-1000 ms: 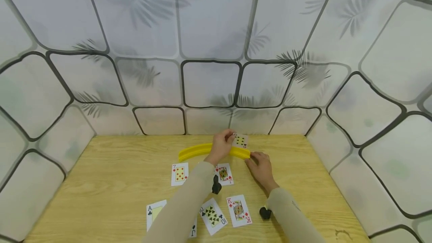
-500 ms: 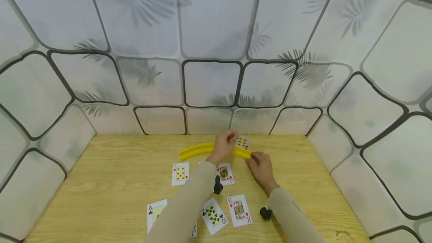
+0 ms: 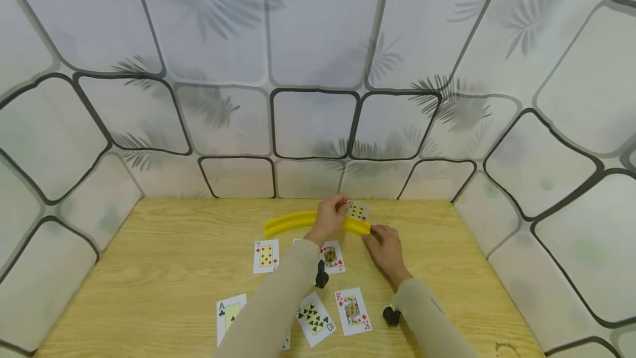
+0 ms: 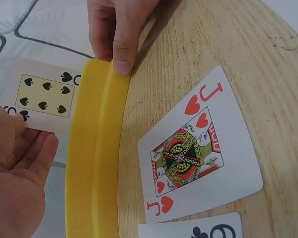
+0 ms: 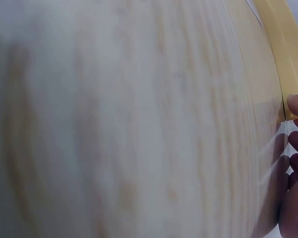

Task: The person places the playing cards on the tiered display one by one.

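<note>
In the head view, my left hand (image 3: 330, 219) pinches the left edge of a six of spades playing card (image 3: 359, 211) between thumb and fingers. The card stands at the far side of a yellow curved card holder (image 3: 290, 224), near its right end. Its lower edge is hidden by the holder (image 4: 92, 168) in the left wrist view, so I cannot tell whether it sits in the slot. My right hand (image 3: 386, 250) grips the holder's right end, thumb on the near side. A jack of hearts (image 4: 186, 153) lies face up in front of the holder.
Other cards lie face up on the wooden table (image 3: 149, 286): a seven of diamonds (image 3: 265, 256), an ace of clubs (image 3: 230, 311), a ten of clubs (image 3: 315, 319) and a king of diamonds (image 3: 353, 311). My left forearm partly covers others. A patterned wall (image 3: 313, 126) rises behind the table.
My left hand and the six of spades have shifted slightly right and down toward the holder. The right hand keeps its grip on the holder's end.
</note>
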`<state>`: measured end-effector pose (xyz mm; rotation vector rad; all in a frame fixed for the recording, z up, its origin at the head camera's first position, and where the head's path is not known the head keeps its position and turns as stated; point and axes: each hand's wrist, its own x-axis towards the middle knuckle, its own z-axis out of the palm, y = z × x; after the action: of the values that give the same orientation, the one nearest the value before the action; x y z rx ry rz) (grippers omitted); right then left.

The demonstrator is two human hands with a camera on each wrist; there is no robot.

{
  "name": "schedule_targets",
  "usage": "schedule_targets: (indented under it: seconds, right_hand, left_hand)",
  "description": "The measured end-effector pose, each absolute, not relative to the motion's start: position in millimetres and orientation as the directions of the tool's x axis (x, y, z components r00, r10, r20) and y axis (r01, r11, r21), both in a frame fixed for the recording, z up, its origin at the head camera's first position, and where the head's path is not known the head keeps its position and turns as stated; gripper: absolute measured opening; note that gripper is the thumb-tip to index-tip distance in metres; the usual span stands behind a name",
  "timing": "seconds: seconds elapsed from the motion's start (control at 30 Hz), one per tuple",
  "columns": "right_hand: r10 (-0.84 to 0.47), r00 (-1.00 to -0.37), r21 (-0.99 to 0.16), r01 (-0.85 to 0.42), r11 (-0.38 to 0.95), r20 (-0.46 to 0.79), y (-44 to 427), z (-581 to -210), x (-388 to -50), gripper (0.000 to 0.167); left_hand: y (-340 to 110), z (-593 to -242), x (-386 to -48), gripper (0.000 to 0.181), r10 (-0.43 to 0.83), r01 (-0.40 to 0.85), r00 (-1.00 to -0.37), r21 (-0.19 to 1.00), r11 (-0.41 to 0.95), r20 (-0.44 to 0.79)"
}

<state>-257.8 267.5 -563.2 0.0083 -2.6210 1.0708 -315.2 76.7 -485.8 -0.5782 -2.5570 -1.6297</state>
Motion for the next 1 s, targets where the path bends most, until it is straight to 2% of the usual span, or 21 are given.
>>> schedule_targets:
  seconds: [0.67, 1.0]
  right_hand:
    - [0.103, -0.959, -0.690, -0.114, 0.715, 0.265, 269.3, -564.3, -258.9, 0.043]
    - [0.096, -0.958, -0.682, -0.119, 0.722, 0.268, 269.7, -564.3, -258.7, 0.044]
  left_hand:
    - [69.2, -487.8, -313.9, 0.030, 0.286, 0.336, -0.928, 0.868, 0.367, 0.239]
    - [44.2, -485.1, -313.7, 0.032, 0.251, 0.325, -0.937, 0.872, 0.365, 0.244]
